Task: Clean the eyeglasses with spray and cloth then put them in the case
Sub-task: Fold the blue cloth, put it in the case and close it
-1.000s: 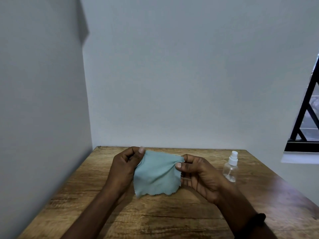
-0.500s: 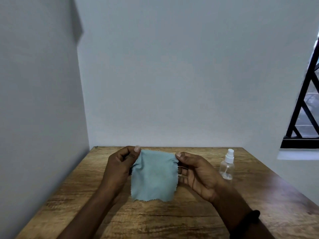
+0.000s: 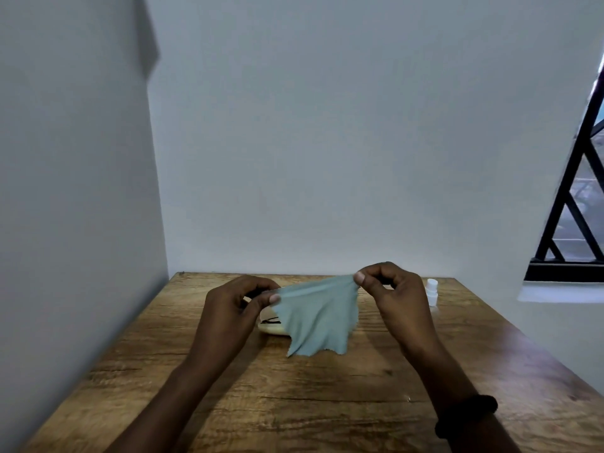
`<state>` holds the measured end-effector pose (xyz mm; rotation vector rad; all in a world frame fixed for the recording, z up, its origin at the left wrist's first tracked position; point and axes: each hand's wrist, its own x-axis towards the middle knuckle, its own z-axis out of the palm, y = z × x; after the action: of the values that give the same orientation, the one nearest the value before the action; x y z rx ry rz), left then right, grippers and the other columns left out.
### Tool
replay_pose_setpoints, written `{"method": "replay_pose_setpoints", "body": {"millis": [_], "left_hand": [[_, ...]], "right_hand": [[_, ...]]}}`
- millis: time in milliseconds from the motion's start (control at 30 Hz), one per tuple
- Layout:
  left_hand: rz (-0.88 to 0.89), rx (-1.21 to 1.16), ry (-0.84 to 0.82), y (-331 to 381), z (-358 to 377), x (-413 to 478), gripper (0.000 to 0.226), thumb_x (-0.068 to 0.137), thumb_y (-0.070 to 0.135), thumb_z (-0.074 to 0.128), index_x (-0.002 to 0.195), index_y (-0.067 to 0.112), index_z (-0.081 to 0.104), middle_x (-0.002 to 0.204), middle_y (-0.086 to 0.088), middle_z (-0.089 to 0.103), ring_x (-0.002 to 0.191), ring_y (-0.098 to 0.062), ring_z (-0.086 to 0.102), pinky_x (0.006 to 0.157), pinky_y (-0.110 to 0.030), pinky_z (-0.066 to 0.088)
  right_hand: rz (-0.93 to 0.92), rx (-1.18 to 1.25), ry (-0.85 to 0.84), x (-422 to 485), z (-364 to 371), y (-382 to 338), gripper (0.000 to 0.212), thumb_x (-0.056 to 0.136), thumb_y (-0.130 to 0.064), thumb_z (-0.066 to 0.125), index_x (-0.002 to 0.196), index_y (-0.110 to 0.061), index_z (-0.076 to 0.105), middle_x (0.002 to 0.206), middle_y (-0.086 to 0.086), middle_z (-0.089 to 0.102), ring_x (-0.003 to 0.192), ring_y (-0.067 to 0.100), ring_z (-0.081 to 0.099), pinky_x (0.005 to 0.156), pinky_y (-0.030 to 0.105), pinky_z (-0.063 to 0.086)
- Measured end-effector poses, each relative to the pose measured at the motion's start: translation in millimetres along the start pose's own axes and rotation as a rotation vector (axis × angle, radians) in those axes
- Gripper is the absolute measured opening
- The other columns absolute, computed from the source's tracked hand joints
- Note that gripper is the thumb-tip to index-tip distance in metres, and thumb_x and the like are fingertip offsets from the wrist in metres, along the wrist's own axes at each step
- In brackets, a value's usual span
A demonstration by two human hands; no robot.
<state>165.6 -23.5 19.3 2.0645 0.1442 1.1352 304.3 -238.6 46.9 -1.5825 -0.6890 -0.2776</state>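
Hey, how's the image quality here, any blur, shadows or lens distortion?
Head view: soft, even light, brightest on the table near the window at right; the cloth, pinched by the left hand and right hand, casts a faint shadow; wide-angle lens tilts the left wall and window bars; the spray bottle looks slightly soft.

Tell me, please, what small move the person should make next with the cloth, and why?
Probably release the left hand and reach for the dark frame-like thing lying on the pale object behind the cloth. Both hands pinch the cloth's top corners and hold it spread in the air, so nothing is being wiped yet; the right hand alone could hold the cloth.
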Motion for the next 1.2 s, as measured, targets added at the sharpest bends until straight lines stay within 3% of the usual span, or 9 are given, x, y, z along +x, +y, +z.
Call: {"method": "replay_pose_setpoints", "body": {"millis": [200, 400, 500, 733, 967, 1067, 1200], "left_hand": [[0.025, -0.057, -0.088, 23.3, -12.7, -21.2, 0.013, 0.088, 0.013, 0.078, 0.089, 0.025, 0.08, 0.09, 0.017, 0.077, 0.086, -0.006, 0.072, 0.07, -0.017, 0.053], [0.257, 0.141, -0.399, 40.6, -37.8, -83.0, 0.01, 0.089, 0.034, 0.07, 0.096, 0.034, 0.078, 0.092, 0.024, 0.073, 0.086, 0.008, 0.068, 0.073, -0.011, 0.049], [0.253, 0.18, -0.448, 44.0, -42.9, -113.5, 0.011, 0.087, 0.043, 0.069, 0.096, 0.039, 0.073, 0.089, 0.024, 0.072, 0.082, 0.008, 0.067, 0.071, -0.016, 0.052], [0.1, 0.119, -0.445, 38.3, -39.9, -130.4, 0.008, 0.088, 0.034, 0.075, 0.095, 0.037, 0.078, 0.09, 0.025, 0.074, 0.085, 0.005, 0.071, 0.073, -0.019, 0.055], [-0.044, 0.091, -0.421, 23.2, -22.1, -104.0, 0.019, 0.091, 0.012, 0.074, 0.095, 0.028, 0.082, 0.089, 0.024, 0.075, 0.087, 0.002, 0.071, 0.073, -0.01, 0.049], [-0.127, 0.08, -0.448, 18.2, -9.7, -85.8, 0.016, 0.092, 0.013, 0.072, 0.095, 0.025, 0.082, 0.09, 0.027, 0.075, 0.086, 0.005, 0.07, 0.07, -0.008, 0.049], [-0.128, 0.167, -0.541, 11.2, 5.0, -63.3, 0.014, 0.093, 0.018, 0.072, 0.097, 0.026, 0.083, 0.089, 0.023, 0.076, 0.088, 0.011, 0.067, 0.07, -0.005, 0.045]], "right_hand": [[0.012, 0.065, -0.147, -38.4, -14.7, -13.6, 0.01, 0.089, -0.007, 0.072, 0.079, -0.01, 0.073, 0.085, 0.003, 0.073, 0.085, 0.011, 0.067, 0.076, 0.017, 0.049], [0.082, -0.068, -0.396, -110.4, -51.9, -20.9, 0.01, 0.081, -0.029, 0.078, 0.077, -0.02, 0.075, 0.083, 0.006, 0.073, 0.08, 0.023, 0.069, 0.073, 0.041, 0.056], [0.095, -0.13, -0.49, -134.1, -61.4, -17.4, 0.012, 0.082, -0.018, 0.08, 0.076, -0.027, 0.076, 0.083, 0.002, 0.075, 0.08, 0.017, 0.071, 0.075, 0.033, 0.057], [0.095, -0.233, -0.502, -144.9, -59.2, -14.1, 0.015, 0.083, -0.014, 0.08, 0.075, -0.027, 0.078, 0.079, -0.008, 0.076, 0.08, 0.008, 0.071, 0.073, 0.019, 0.052], [0.235, -0.275, -0.541, -115.5, -53.4, -4.3, 0.014, 0.087, -0.02, 0.077, 0.073, -0.024, 0.077, 0.067, -0.003, 0.074, 0.065, 0.01, 0.068, 0.074, 0.036, 0.056], [0.285, -0.313, -0.57, -103.0, -48.6, -0.9, 0.015, 0.088, -0.019, 0.076, 0.073, -0.02, 0.076, 0.058, -0.003, 0.07, 0.056, 0.008, 0.063, 0.069, 0.034, 0.055], [0.254, -0.436, -0.588, -88.3, -41.6, 4.2, 0.011, 0.087, -0.021, 0.078, 0.075, -0.023, 0.077, 0.058, -0.015, 0.069, 0.054, -0.002, 0.061, 0.068, 0.033, 0.057]]}}
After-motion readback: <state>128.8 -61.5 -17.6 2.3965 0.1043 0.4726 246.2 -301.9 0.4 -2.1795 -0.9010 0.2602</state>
